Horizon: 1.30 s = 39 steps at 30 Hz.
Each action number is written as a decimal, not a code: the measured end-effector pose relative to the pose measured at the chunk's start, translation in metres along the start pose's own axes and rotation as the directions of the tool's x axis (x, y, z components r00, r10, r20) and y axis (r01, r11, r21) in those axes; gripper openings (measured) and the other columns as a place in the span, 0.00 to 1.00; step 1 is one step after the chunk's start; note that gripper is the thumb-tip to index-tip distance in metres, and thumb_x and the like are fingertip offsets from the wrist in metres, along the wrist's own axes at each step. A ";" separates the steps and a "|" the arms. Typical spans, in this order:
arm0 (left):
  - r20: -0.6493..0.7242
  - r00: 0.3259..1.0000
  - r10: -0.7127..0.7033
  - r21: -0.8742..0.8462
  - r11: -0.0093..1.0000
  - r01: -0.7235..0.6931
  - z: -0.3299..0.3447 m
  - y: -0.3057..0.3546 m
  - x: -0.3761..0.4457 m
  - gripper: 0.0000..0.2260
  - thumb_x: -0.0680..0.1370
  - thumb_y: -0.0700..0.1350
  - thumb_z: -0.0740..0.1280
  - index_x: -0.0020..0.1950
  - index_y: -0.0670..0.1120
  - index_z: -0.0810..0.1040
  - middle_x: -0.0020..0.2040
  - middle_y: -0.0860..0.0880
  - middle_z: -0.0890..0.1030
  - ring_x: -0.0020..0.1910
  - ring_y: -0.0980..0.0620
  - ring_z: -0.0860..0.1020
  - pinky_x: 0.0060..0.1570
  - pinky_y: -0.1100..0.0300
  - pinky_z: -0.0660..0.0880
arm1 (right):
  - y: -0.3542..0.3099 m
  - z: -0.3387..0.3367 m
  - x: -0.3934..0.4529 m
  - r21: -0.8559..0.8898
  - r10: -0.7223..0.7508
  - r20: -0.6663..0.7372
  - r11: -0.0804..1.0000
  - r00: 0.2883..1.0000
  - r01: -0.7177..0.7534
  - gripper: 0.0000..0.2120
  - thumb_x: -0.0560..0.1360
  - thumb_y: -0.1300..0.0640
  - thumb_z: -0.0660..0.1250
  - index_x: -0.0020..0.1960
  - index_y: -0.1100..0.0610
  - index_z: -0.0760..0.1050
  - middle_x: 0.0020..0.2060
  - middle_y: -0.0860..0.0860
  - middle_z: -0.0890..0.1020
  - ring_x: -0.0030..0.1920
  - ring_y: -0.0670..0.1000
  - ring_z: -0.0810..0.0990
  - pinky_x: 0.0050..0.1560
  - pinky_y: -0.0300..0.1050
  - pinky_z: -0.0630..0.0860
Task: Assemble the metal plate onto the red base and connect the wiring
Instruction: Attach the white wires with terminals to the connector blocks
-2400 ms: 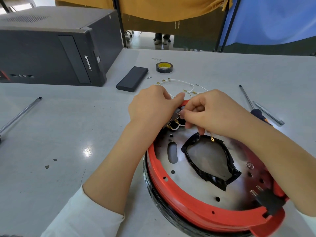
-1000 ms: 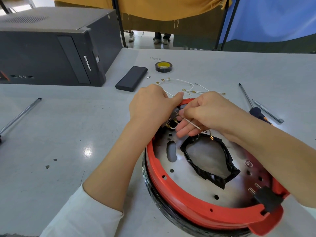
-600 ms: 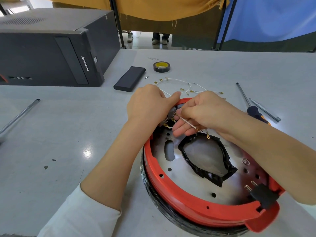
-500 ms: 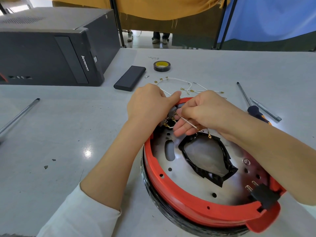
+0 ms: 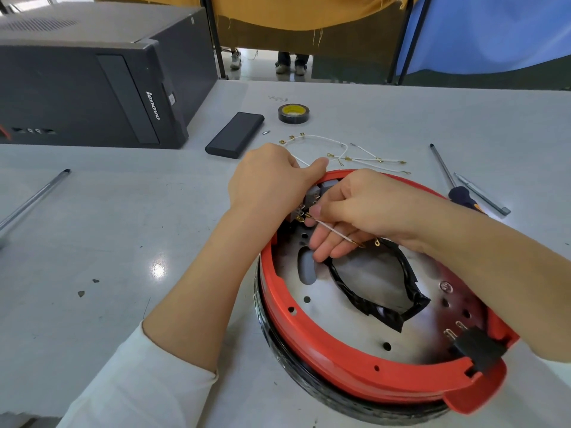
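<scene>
The plate (image 5: pixel 346 313) already sits inside the red base (image 5: pixel 355 366) on the desk (image 5: pixel 123 242), so I think that part is done. The wiring is not done. More wires (image 5: pixel 355 156) lie loose on the desk just past the base.

My right hand (image 5: pixel 364 211) pinches one white wire (image 5: pixel 335 231) near its gold end, right at the switch (image 5: pixel 312 196) by the far rim. The rest of the wire lies across my straight lower fingers. My left hand (image 5: pixel 272 180) is curled over the rim beside the switch, touching my right hand. I cannot tell what it grips.
</scene>
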State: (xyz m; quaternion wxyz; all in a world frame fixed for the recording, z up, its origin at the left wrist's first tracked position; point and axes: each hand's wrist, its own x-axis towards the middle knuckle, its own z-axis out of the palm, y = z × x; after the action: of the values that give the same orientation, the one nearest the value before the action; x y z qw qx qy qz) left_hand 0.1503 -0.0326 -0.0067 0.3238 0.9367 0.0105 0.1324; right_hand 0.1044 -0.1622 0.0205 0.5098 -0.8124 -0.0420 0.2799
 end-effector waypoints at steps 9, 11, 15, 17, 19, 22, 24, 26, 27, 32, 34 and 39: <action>-0.002 1.000 0.008 0.000 1.000 -0.008 0.001 0.000 -0.001 0.30 0.73 0.61 0.68 0.22 0.45 0.60 0.16 0.51 0.60 0.24 0.50 0.65 0.27 0.61 0.59 | 0.000 0.003 0.001 -0.001 -0.002 -0.020 1.000 1.000 0.002 0.10 0.81 0.60 0.61 0.44 0.63 0.76 0.30 0.53 0.84 0.31 0.50 0.85 0.28 0.36 0.77; -0.008 1.000 0.004 0.003 1.000 -0.004 0.000 0.000 -0.001 0.30 0.73 0.61 0.68 0.22 0.45 0.60 0.16 0.51 0.59 0.23 0.50 0.65 0.27 0.61 0.58 | 0.000 0.004 0.001 0.016 0.000 -0.031 1.000 1.000 0.001 0.10 0.80 0.60 0.61 0.44 0.63 0.77 0.30 0.53 0.84 0.31 0.50 0.85 0.28 0.36 0.77; -0.014 1.000 0.015 0.023 1.000 -0.015 0.000 0.001 -0.001 0.29 0.73 0.61 0.68 0.22 0.46 0.60 0.18 0.51 0.60 0.23 0.51 0.64 0.26 0.60 0.57 | -0.001 0.008 0.002 0.082 0.000 -0.071 0.997 0.997 0.006 0.09 0.79 0.63 0.62 0.42 0.65 0.76 0.27 0.53 0.83 0.28 0.49 0.83 0.26 0.35 0.76; -0.016 1.000 0.022 0.035 0.999 -0.022 0.000 0.002 -0.001 0.29 0.73 0.61 0.67 0.22 0.46 0.60 0.19 0.51 0.60 0.23 0.51 0.64 0.26 0.60 0.57 | -0.001 0.010 0.002 0.124 0.003 -0.081 0.992 0.997 0.007 0.08 0.79 0.64 0.63 0.43 0.66 0.76 0.26 0.54 0.83 0.27 0.49 0.83 0.26 0.35 0.76; -0.024 0.999 0.041 0.060 0.997 -0.039 0.000 0.002 -0.001 0.29 0.74 0.61 0.67 0.23 0.45 0.60 0.20 0.50 0.61 0.24 0.51 0.63 0.26 0.58 0.56 | 0.000 0.011 0.002 0.144 0.003 -0.085 0.990 0.996 0.009 0.08 0.79 0.65 0.63 0.42 0.66 0.76 0.26 0.54 0.83 0.27 0.49 0.83 0.26 0.35 0.76; -0.042 0.997 0.058 0.100 0.994 -0.053 0.000 0.002 -0.001 0.29 0.74 0.62 0.66 0.24 0.45 0.62 0.22 0.49 0.63 0.25 0.51 0.64 0.26 0.58 0.57 | -0.001 0.011 0.003 0.142 0.011 -0.081 0.990 0.997 0.001 0.08 0.79 0.64 0.63 0.43 0.66 0.76 0.27 0.54 0.83 0.28 0.49 0.83 0.26 0.36 0.77; -0.048 0.997 0.060 0.122 0.991 -0.054 0.000 0.003 -0.001 0.28 0.74 0.63 0.66 0.24 0.45 0.62 0.22 0.49 0.63 0.25 0.50 0.64 0.26 0.59 0.57 | -0.002 0.009 0.003 0.139 0.028 -0.066 0.990 0.997 -0.018 0.08 0.79 0.64 0.63 0.43 0.66 0.76 0.27 0.54 0.83 0.29 0.49 0.84 0.27 0.36 0.77; -0.049 0.997 0.053 0.130 0.991 -0.046 -0.001 0.003 -0.002 0.28 0.74 0.63 0.66 0.24 0.46 0.62 0.23 0.49 0.63 0.25 0.50 0.64 0.27 0.59 0.56 | -0.004 0.008 0.003 0.131 0.046 -0.046 0.991 0.998 -0.040 0.08 0.79 0.63 0.63 0.44 0.65 0.76 0.28 0.54 0.84 0.29 0.49 0.84 0.27 0.36 0.77; -0.046 0.998 0.049 0.129 0.991 -0.042 0.000 0.003 -0.002 0.28 0.74 0.63 0.66 0.23 0.46 0.62 0.23 0.50 0.63 0.25 0.50 0.64 0.27 0.59 0.56 | -0.004 0.007 0.003 0.127 0.051 -0.039 0.991 0.998 -0.046 0.08 0.79 0.63 0.63 0.44 0.65 0.76 0.29 0.54 0.84 0.29 0.49 0.84 0.27 0.36 0.77; -0.052 0.998 0.042 0.141 0.989 -0.035 -0.001 0.002 -0.002 0.28 0.73 0.64 0.65 0.24 0.46 0.63 0.23 0.50 0.64 0.25 0.50 0.65 0.26 0.60 0.56 | -0.003 0.007 0.003 0.116 0.046 -0.043 0.992 0.998 -0.040 0.09 0.79 0.62 0.63 0.44 0.65 0.76 0.29 0.54 0.84 0.30 0.49 0.84 0.27 0.36 0.77; -0.058 0.997 0.058 0.161 0.986 -0.048 0.000 0.003 -0.002 0.27 0.74 0.65 0.64 0.25 0.46 0.64 0.23 0.50 0.65 0.25 0.50 0.65 0.26 0.60 0.56 | -0.002 0.008 0.004 0.112 0.030 -0.057 0.993 0.998 -0.023 0.08 0.79 0.63 0.63 0.43 0.65 0.76 0.29 0.54 0.84 0.30 0.49 0.84 0.27 0.36 0.77; -0.052 0.997 0.058 0.176 0.983 -0.048 -0.001 0.003 -0.001 0.28 0.74 0.65 0.64 0.25 0.45 0.66 0.23 0.50 0.66 0.26 0.50 0.66 0.26 0.60 0.57 | -0.002 0.004 0.005 0.090 0.021 -0.029 0.996 0.999 -0.018 0.08 0.79 0.62 0.63 0.43 0.64 0.76 0.29 0.54 0.84 0.30 0.49 0.84 0.27 0.36 0.77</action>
State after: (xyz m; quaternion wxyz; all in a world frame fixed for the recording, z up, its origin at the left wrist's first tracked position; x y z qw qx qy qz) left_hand 0.1484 -0.0344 -0.0041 0.2362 0.9573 0.0062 0.1665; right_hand 0.1075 -0.1565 0.0188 0.5438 -0.7930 -0.0139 0.2744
